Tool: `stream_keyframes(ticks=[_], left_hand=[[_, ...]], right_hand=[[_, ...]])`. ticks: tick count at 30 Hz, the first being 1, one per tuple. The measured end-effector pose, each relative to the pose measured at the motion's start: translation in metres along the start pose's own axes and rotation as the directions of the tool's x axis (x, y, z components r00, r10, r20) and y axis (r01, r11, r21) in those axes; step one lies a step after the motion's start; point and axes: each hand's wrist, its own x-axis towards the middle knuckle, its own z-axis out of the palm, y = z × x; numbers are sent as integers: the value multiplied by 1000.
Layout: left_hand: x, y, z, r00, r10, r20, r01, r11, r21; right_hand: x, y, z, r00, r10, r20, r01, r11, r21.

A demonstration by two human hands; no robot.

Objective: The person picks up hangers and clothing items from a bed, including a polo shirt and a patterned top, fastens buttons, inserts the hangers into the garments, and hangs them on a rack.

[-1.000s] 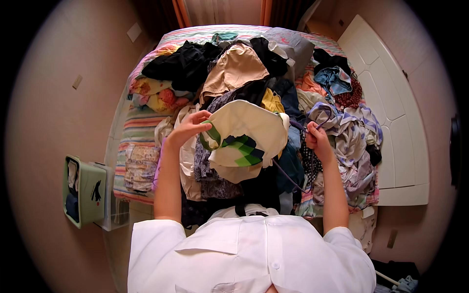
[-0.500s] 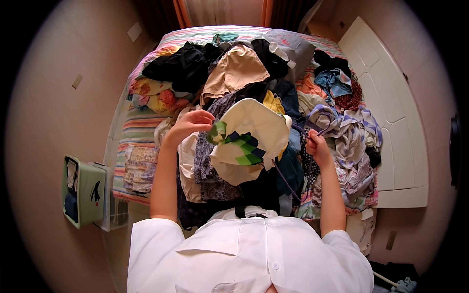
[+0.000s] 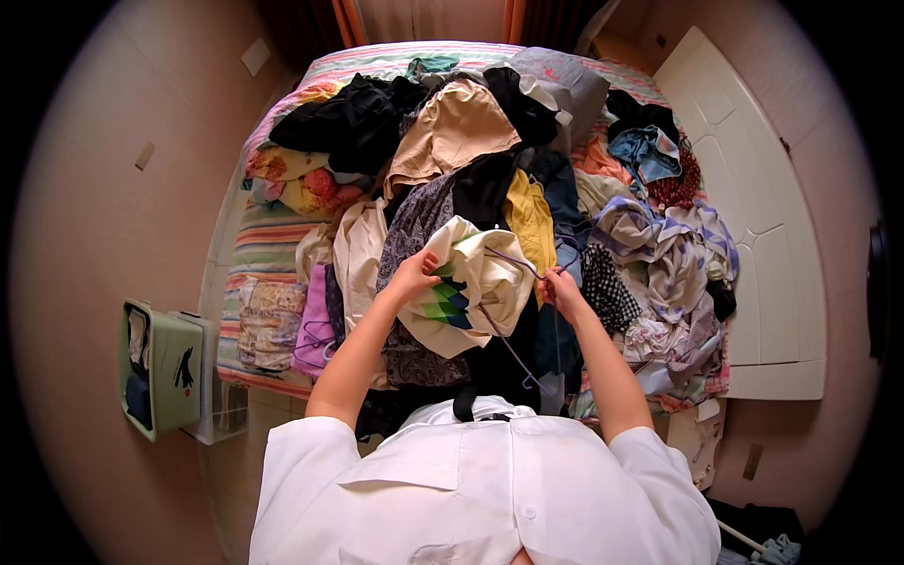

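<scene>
A cream-white garment (image 3: pixel 443 337) with a green and navy diamond pattern hangs bunched in front of me, above the heap of clothes. My left hand (image 3: pixel 414 277) is closed on its left edge beside the patterned part. My right hand (image 3: pixel 563 291), also closed, grips a thin purple-grey clothes hanger (image 3: pixel 511 351) at its right end. One stretch of the hanger crosses the garment's opening, and another slants down below the cloth. How far the hanger sits inside the garment is partly hidden by folds.
A striped bed bears heaped clothes: beige shorts (image 3: pixel 461 127), black garments (image 3: pixel 353 122), a yellow piece (image 3: pixel 529 218) and blue-white cloth (image 3: pixel 673 250). Folded patterned cloth (image 3: pixel 271 323) and a pink garment (image 3: pixel 313 334) lie left. A green bin (image 3: pixel 174 367) stands left; a white panel (image 3: pixel 753 207) leans right.
The garment has dropped from a spread, raised position and bunched up. My left hand has moved down and right and closed on it; my right hand has moved left with the hanger.
</scene>
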Motion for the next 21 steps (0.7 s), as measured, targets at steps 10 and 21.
stream_keyframes(ticks=[10,21], left_hand=[[-26,39,-17,921,368,-132,-334,916,224],[-35,60,-39,912,328,-248,-397,858,-327]], right_hand=[[-40,-25,72,622,-779,80,639,447,-626],[-20,-48,152,762,-179,623,353,921,-168]])
